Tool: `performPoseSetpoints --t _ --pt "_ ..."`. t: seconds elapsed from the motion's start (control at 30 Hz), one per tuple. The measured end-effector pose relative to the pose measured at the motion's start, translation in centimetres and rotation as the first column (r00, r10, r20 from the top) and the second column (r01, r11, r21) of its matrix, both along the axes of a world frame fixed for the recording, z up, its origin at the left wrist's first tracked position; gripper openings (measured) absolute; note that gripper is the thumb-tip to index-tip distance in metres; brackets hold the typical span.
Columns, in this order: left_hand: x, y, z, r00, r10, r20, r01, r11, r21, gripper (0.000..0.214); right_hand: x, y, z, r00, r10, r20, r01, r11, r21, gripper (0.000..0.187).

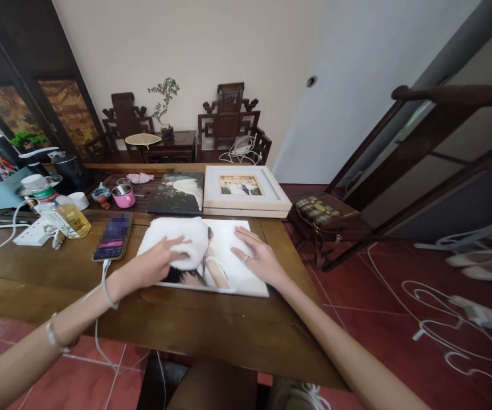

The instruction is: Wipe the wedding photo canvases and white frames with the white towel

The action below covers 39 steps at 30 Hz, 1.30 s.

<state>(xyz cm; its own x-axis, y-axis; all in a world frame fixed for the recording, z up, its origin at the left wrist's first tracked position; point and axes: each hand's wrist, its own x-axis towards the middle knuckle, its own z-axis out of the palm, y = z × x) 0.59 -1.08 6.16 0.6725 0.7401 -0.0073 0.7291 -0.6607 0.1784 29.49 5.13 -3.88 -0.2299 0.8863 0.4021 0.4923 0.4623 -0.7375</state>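
Note:
A white fluffy cloth (195, 230) lies bunched on the left part of a glossy photo panel (246, 280), which rests flat on the wooden table. My left hand (160, 262) grips the cloth from its near side, thumb and fingers bent into it, pressing it onto the panel. The cloth hides much of the picture beneath. On the panel's right side my right hand (257, 256) lies with its fingers spread, holding nothing. Behind the panel are a dark photo board (177, 193) and a pale wooden picture frame (254, 202).
Left of the cloth lies a phone (113, 236) with a charging cable. Farther left stand a bottle of yellow liquid (73, 219), a white power strip (32, 233) and a pink cup (124, 196). A plaid bag (316, 213) sits on a chair to the right.

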Motion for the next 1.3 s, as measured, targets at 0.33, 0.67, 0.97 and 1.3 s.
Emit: performPoseSetpoints --t 0.33,0.67,0.97,1.3 --pt "-1.2 4.5 -3.4 0.999 0.031 -0.004 -0.031 0.994 0.107 0.070 0.0 0.1 0.0 1.000 -0.011 0.003 0.011 1.000 0.001 0.048" --pt "0.8 -5.5 -0.6 1.000 -0.018 0.021 0.020 0.998 -0.060 0.071 0.0 0.1 -0.1 1.000 -0.012 0.018 0.011 1.000 0.006 0.045" --pt "1.0 -2.8 -0.4 0.999 0.001 0.043 0.000 0.999 -0.033 0.073 0.0 0.0 0.0 0.999 0.004 0.046 -0.005 1.000 0.017 0.049" --pt "0.4 1.4 -1.3 0.987 0.159 -0.014 -0.159 0.987 0.003 0.071 0.2 -0.2 0.1 0.998 0.023 0.053 -0.023 1.000 0.006 0.049"
